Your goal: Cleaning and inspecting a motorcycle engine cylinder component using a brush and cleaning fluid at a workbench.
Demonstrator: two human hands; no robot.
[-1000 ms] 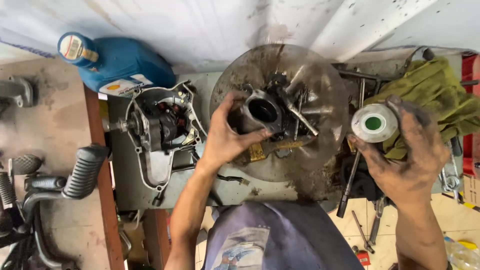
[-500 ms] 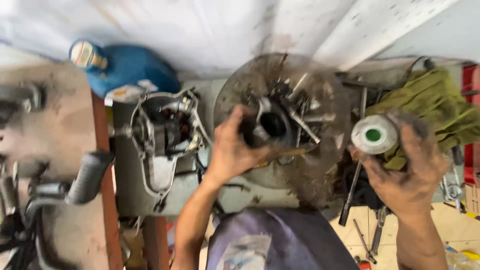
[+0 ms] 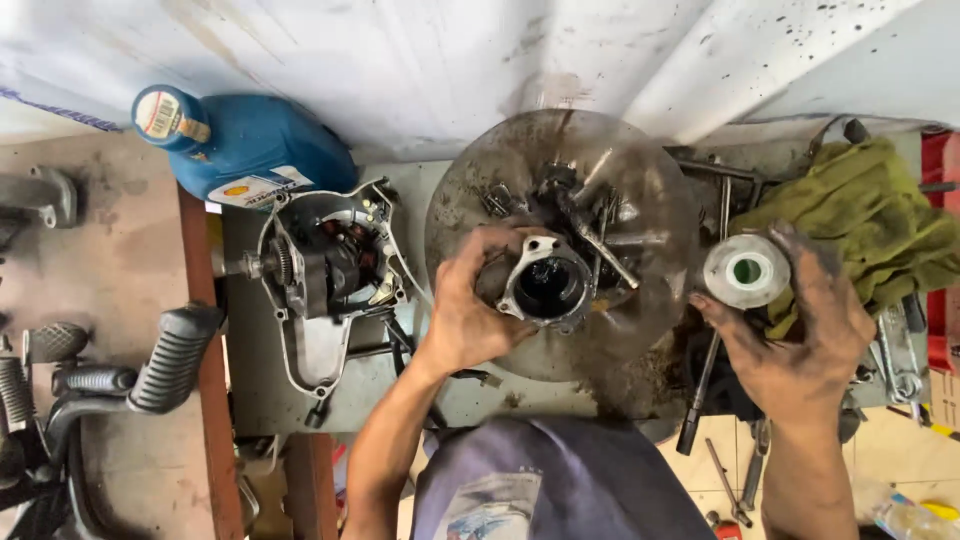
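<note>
Left hand (image 3: 470, 310) is clamped round a grimy metal cylinder part (image 3: 545, 290), held bore-up over the round oily tray (image 3: 660, 190), probably so drips land there. Right hand (image 3: 800, 320) pinches a small white tub (image 3: 747, 271) with a green centre by its rim. A blue oil jug (image 3: 250, 145) with a striped cap label lies on its side at the back of the worktop (image 3: 250, 390).

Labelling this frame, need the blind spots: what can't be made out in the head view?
- Underside of round white disc with green centre: hidden by right hand.
- Bore of grey metal cylinder part, held by left hand: too dark.
- Small parts in round greasy metal pan: tangled, indistinct.
- Red box: cut by right edge.
</note>
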